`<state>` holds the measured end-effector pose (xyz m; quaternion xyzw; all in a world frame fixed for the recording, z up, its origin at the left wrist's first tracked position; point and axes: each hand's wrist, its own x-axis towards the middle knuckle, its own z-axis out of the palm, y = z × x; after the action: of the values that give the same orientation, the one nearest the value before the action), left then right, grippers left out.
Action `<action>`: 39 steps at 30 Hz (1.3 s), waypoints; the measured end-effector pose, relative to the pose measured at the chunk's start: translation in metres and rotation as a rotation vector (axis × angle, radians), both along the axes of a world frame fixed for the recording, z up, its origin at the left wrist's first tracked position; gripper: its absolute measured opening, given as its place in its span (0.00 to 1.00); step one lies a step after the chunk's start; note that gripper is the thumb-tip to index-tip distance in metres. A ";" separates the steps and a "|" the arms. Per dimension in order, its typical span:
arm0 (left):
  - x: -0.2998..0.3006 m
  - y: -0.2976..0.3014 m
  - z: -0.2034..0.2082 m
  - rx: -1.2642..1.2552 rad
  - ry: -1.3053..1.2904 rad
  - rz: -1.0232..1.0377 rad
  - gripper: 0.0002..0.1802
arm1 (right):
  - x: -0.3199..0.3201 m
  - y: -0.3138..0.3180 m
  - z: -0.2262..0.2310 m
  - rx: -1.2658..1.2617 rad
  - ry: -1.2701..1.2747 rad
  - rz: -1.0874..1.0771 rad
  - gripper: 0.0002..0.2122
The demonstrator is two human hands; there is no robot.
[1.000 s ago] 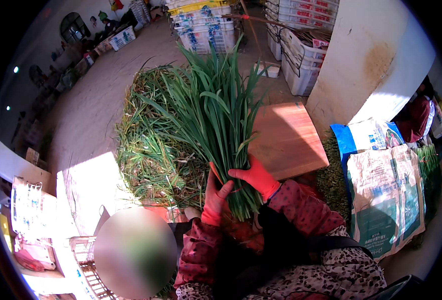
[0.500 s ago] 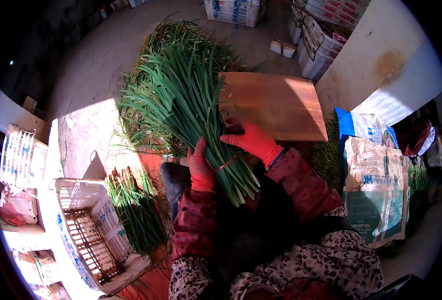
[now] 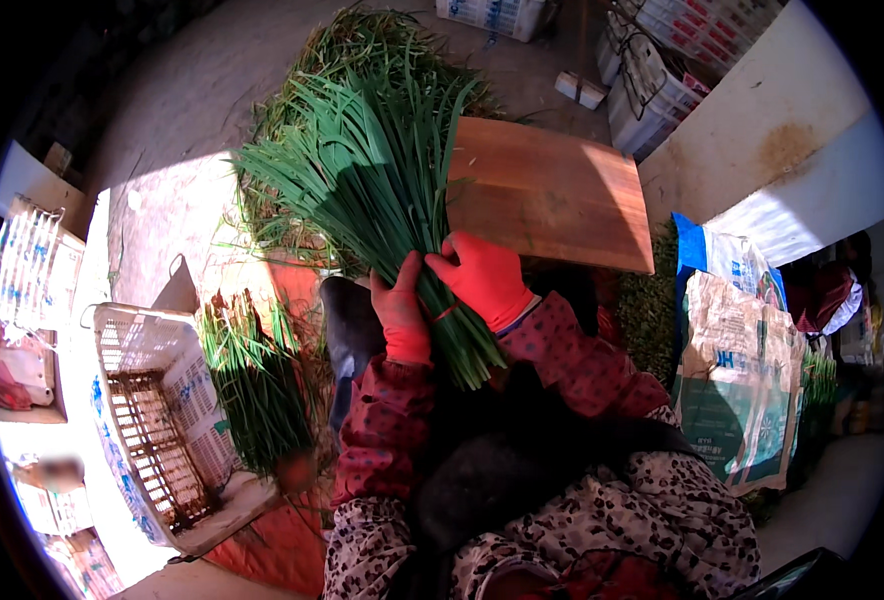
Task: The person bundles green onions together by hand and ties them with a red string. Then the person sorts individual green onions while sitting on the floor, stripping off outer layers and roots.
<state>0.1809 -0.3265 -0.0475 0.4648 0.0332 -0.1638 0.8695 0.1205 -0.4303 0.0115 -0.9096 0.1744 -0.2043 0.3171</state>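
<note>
Two hands: our left hand (image 3: 403,318) and right hand (image 3: 480,279), red-gloved, clasp a leafy green bunch (image 3: 382,190).
Board (image 3: 552,190): flat wood.
Crate (image 3: 152,420): white lattice, holding greens (image 3: 252,385).

— Where does the view sit?
— On the person's head, a single fisheye looking steeply down, close over the forearms rising from the lower edge.
— Facing?
— Forward over the wooden board (image 3: 547,190).

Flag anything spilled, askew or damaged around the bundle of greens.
Loose greens lie strewn on the ground behind the bundle that both hands grip. The white crate on the left lies tipped on its side. Nothing looks damaged.
</note>
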 end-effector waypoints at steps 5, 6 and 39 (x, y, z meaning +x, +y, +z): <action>0.006 0.006 -0.004 -0.105 0.038 -0.044 0.19 | -0.008 -0.004 -0.005 0.749 -0.068 -0.026 0.09; 0.005 0.003 0.000 -0.148 0.055 -0.055 0.19 | -0.009 -0.003 -0.002 0.808 -0.109 -0.010 0.09; 0.023 0.002 -0.008 -0.169 0.116 0.071 0.25 | -0.049 0.001 -0.004 -0.340 0.117 0.289 0.06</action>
<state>0.2040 -0.3246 -0.0551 0.3778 0.0861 -0.1615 0.9076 0.0715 -0.4288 0.0071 -0.9757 0.0233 -0.1301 0.1746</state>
